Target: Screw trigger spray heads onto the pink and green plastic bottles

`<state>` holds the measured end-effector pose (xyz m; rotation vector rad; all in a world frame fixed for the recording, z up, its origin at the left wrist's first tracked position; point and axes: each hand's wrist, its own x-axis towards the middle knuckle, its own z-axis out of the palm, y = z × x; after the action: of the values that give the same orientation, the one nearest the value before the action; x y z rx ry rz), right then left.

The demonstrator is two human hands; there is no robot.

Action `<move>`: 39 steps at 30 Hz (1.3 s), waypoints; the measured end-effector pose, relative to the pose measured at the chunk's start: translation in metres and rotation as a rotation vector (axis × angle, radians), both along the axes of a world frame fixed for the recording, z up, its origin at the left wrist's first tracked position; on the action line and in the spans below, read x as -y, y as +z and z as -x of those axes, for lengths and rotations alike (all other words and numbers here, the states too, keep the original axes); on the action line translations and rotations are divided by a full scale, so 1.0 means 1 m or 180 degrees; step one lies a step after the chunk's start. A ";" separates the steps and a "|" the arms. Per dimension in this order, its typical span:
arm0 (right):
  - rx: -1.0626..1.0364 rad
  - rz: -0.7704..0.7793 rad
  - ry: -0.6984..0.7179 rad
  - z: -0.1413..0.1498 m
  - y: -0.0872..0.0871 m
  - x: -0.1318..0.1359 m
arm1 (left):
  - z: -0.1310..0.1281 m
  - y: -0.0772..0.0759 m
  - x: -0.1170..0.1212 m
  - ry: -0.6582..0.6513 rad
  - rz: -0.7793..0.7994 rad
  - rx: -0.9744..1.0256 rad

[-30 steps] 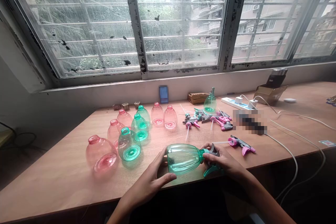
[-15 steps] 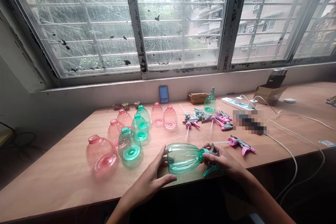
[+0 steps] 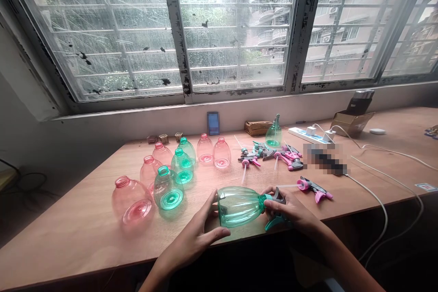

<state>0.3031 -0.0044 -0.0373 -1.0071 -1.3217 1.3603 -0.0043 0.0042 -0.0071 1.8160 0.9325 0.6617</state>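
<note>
A clear green spray bottle (image 3: pixel 239 207) lies on its side in the air at the table's near edge, its base to the left and its neck to the right. My left hand (image 3: pixel 201 226) cups the base, fingers behind it and thumb along the lower front. Around the teal and grey spray head (image 3: pixel 273 205) at the neck, the fingers of my right hand (image 3: pixel 290 205) are closed; they hide part of it. Just beyond that hand, a pink and grey spray head (image 3: pixel 315 188) with a thin tube rests on the table.
Several open pink bottles (image 3: pixel 132 200) and green bottles (image 3: pixel 169 189) stand on the left of the wooden table (image 3: pixel 85 219). Loose spray heads (image 3: pixel 290 159) are heaped farther back, beside another green spray bottle (image 3: pixel 274 133). A power strip (image 3: pixel 310 135) with white cables occupies the right.
</note>
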 end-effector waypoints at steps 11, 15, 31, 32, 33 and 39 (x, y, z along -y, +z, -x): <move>-0.0030 0.0082 -0.0022 0.000 0.001 0.001 | -0.002 0.003 0.003 -0.0081 -0.0053 0.0025; -0.0086 0.0082 -0.0012 0.000 0.000 0.000 | -0.002 0.006 0.003 0.0005 0.0056 -0.0101; -0.0119 0.0095 -0.0016 0.002 0.004 0.001 | -0.001 0.005 0.004 0.0073 -0.0056 -0.0204; -0.0124 0.0096 -0.0015 0.002 0.004 0.001 | -0.001 0.005 0.003 0.0081 -0.0070 -0.0224; -0.0127 0.0096 -0.0015 0.002 0.004 0.001 | -0.001 0.004 0.003 0.0085 -0.0082 -0.0234; -0.0118 0.0080 -0.0051 0.001 0.002 0.001 | -0.002 0.002 0.004 -0.0040 -0.0096 -0.0001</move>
<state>0.3017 -0.0052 -0.0351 -1.0028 -1.2693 1.3802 -0.0024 0.0006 -0.0049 1.8471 0.9151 0.6711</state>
